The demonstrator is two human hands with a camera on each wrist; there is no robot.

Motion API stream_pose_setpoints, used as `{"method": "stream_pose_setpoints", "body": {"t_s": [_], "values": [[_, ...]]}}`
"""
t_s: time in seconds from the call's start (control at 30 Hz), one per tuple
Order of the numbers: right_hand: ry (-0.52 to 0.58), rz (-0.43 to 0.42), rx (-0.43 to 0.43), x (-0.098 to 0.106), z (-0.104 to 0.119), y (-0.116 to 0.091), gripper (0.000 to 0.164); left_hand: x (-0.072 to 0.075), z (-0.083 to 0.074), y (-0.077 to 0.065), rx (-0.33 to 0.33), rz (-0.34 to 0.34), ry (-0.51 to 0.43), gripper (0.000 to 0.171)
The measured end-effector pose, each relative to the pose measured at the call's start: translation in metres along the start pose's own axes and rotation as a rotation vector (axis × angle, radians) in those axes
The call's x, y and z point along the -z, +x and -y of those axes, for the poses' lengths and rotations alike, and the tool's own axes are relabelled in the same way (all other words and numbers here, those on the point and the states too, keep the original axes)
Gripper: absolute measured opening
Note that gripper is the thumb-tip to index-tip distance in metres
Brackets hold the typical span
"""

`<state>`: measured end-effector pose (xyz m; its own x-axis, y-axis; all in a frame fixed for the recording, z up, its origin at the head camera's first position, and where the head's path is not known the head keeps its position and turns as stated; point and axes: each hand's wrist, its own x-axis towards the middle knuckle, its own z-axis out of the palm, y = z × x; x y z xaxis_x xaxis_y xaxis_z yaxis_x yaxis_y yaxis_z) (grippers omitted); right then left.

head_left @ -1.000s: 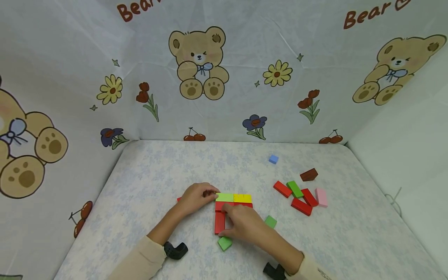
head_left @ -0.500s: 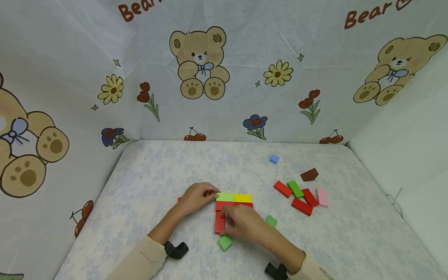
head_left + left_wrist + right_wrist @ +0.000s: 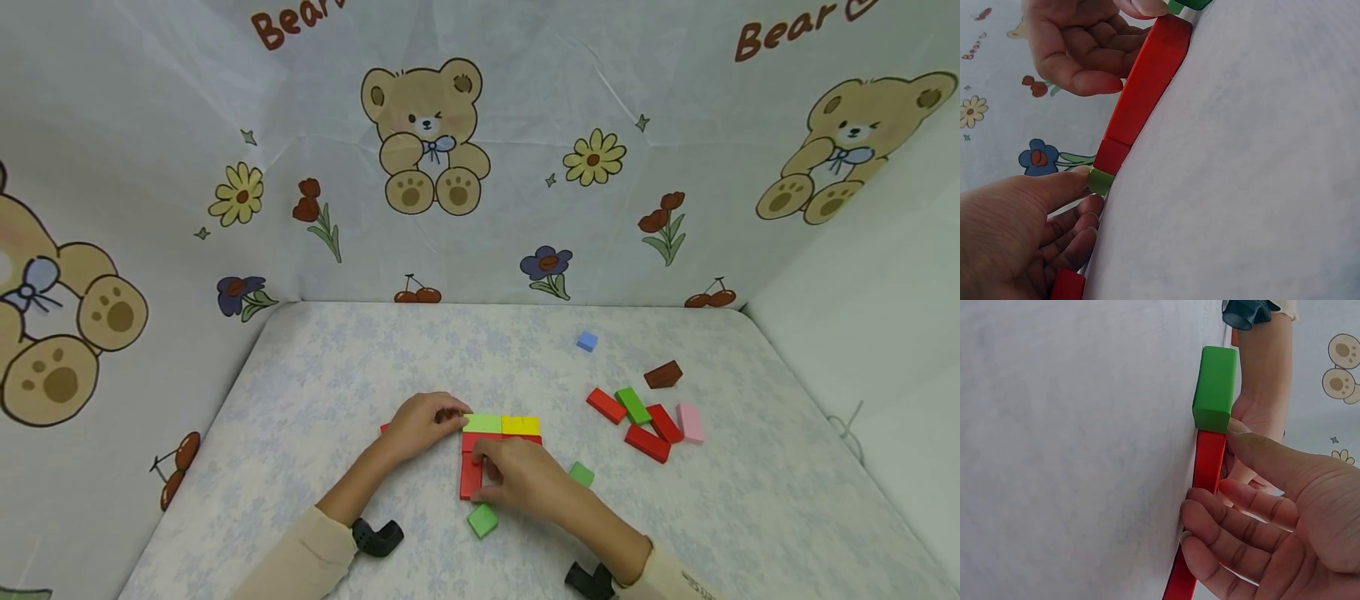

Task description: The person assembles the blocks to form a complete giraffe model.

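Observation:
A flat arrangement of blocks lies on the table: a light green block [image 3: 482, 423] and a yellow block [image 3: 521, 425] along the far row, with red blocks [image 3: 480, 442] just in front. From their left end, a lengthwise red block [image 3: 470, 479] runs toward the person. My left hand [image 3: 423, 427] pinches the light green block's left end, its thumb tip plain in the left wrist view. The right hand [image 3: 528, 481] holds the lengthwise red block, thumb at the near end and index finger farther up. A green block [image 3: 482, 521] sits just beyond that near end.
Right of the hands lie several loose blocks: red [image 3: 647, 443], green [image 3: 633, 406], pink [image 3: 689, 423], brown [image 3: 663, 375] and blue [image 3: 587, 341]. Another green block [image 3: 582, 474] is beside the right forearm. A red block [image 3: 384, 427] is partly hidden behind the left hand.
The right index finger has shifted slightly toward the person on the lengthwise red block. Left hand and other blocks stay in place.

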<state>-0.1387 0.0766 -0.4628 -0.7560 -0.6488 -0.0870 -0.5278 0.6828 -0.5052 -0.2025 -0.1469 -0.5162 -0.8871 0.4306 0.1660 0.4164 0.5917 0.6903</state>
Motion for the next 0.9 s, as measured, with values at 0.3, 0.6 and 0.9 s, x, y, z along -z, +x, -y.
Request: {"method": "stream_pose_setpoints", "body": {"t_s": [0.3,0.6,0.9], "values": [[-0.019,-0.037,0.061,0.019,-0.006,-0.010,0.027,-0.003,-0.002,-0.002,0.000,0.004,0.010,0.015],[-0.018,-0.199,-0.035,0.063,-0.038,-0.021,0.025,-0.004,-0.001,-0.003,-0.003,0.014,0.021,0.015],[-0.029,-0.305,-0.151,0.094,-0.091,-0.027,0.029,-0.002,0.002,-0.001,-0.004,0.003,0.017,0.015]]}}
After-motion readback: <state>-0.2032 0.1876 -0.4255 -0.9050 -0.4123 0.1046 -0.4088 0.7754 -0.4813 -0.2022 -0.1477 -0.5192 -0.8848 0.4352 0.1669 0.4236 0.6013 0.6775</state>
